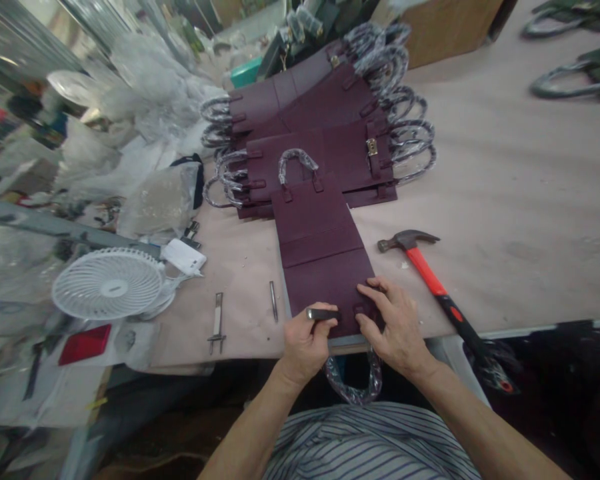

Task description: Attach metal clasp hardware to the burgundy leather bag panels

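Head view shows a flat maroon panel (pixel 325 227) with plastic-wrapped handles (pixel 356 395).

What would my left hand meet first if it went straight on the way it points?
Likely your right hand, around its thumb: your left hand points across the burgundy bag toward it. Depth is unclear, so the handle tab beside that thumb might come first.
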Demonstrator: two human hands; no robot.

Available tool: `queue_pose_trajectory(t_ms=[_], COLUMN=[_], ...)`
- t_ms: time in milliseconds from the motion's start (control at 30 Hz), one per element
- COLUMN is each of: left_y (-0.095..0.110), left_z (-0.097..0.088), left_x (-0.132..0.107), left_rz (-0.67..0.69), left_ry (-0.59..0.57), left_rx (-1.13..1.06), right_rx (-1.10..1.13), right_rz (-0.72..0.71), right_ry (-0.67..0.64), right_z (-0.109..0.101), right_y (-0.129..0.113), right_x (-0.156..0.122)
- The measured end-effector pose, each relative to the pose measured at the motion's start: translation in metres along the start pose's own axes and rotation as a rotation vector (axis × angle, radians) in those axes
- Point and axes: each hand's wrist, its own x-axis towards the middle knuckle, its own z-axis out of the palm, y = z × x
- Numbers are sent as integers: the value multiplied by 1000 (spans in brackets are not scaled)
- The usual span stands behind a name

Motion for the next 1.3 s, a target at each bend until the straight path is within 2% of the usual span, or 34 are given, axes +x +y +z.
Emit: queue_pose_trajectory(t_ms=[700, 833, 900, 1000, 1067, 1200, 1233, 1300], left_y=[-1, 0, 0, 1, 2, 3, 3, 2], left_z=[9, 9, 9, 10, 11, 13, 13, 13], left_x=[4, 2, 1, 0, 1, 3, 3, 3], left_rz=[5, 51, 70, 75, 70, 47, 42, 43], left_ry=[-62, -67, -81, -76, -64, -49, -52, -63], left_rx=[65, 107, 125, 137, 148, 150, 148, 150], right_rx=[7, 115, 84, -137, -308, -513, -500, -326], right_rz=[28, 2, 12, 80, 171, 359, 405, 554], right_ry=[-17, -59, 22, 167, 100, -213, -246, -245], right_z=[0, -18, -35, -63, -76, -86, -86, -86], right_y=[-1, 3, 9, 24, 35, 47, 48, 48], right_x=[-1, -1, -1, -3, -4, -2, 0, 7])
